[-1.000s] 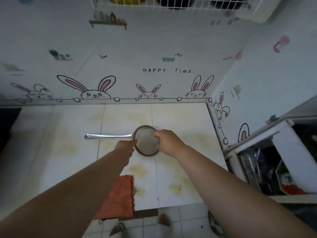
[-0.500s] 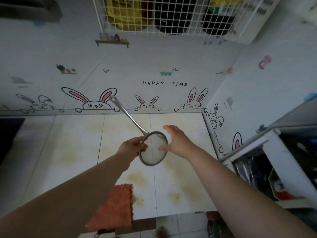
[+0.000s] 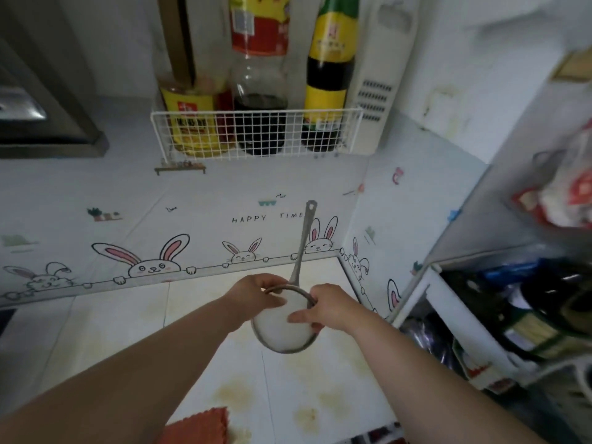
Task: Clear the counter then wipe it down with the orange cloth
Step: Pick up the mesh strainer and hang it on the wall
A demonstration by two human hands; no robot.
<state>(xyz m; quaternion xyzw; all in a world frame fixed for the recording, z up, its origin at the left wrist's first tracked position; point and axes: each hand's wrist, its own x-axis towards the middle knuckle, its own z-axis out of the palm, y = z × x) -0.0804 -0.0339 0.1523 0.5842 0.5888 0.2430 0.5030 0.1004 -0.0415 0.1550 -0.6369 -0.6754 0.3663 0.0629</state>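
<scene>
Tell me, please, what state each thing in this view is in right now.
Strainer: lifted off the counter, handle pointing up and away.
Left hand: gripping the strainer's rim.
Right hand: gripping the rim on the opposite side.
Orange cloth: lying on the near counter edge, untouched.
Counter: stained with yellowish marks, not yet wiped.
Wire rack: on the wall, holding upright bottles.

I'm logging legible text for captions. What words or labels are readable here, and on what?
"HAPPY TIME": on the bunny wall sticker, the last letter hidden behind the strainer handle.
Bottle labels in the wire rack: print too blurred to read.
Nothing else is legible.
</scene>
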